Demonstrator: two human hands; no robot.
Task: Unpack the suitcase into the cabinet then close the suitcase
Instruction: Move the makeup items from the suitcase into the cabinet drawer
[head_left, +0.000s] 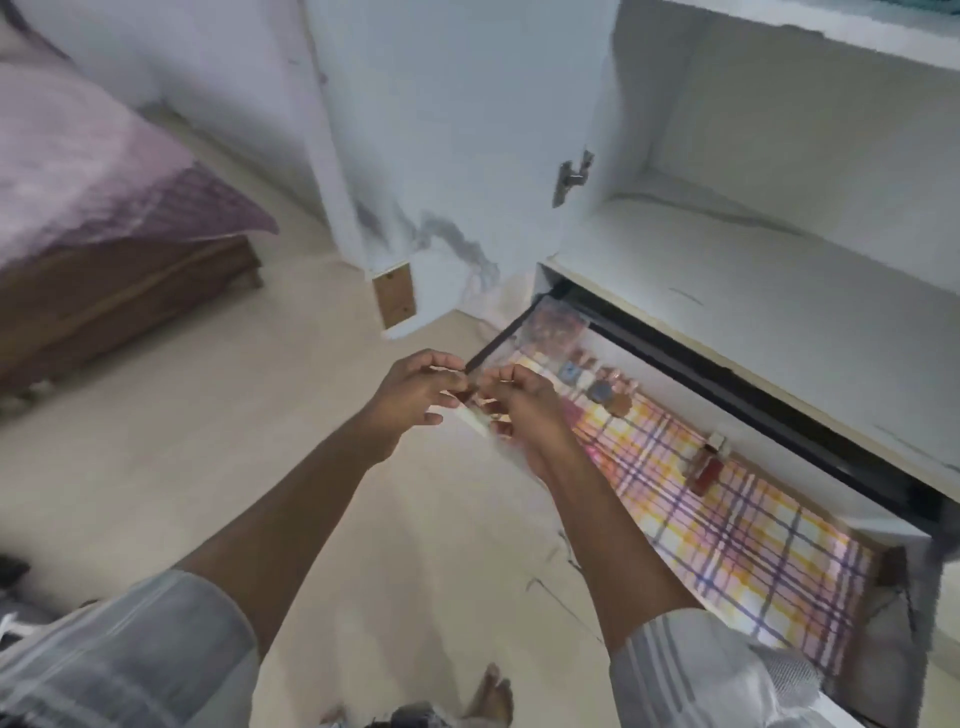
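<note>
Unpacking looks under way — the person stands at the open cabinet (779, 260), both hands raised over the near left corner of its pulled-out drawer (727, 519). The left hand (415, 395) and right hand (519, 410) meet fingertip to fingertip, curled and pinched together on one small pale item (475, 418), too blurred to name. Next, I'd guess, it goes down onto the checked lining beside the small bottles (597, 382) along the drawer's back edge. The suitcase isn't in view.
</note>
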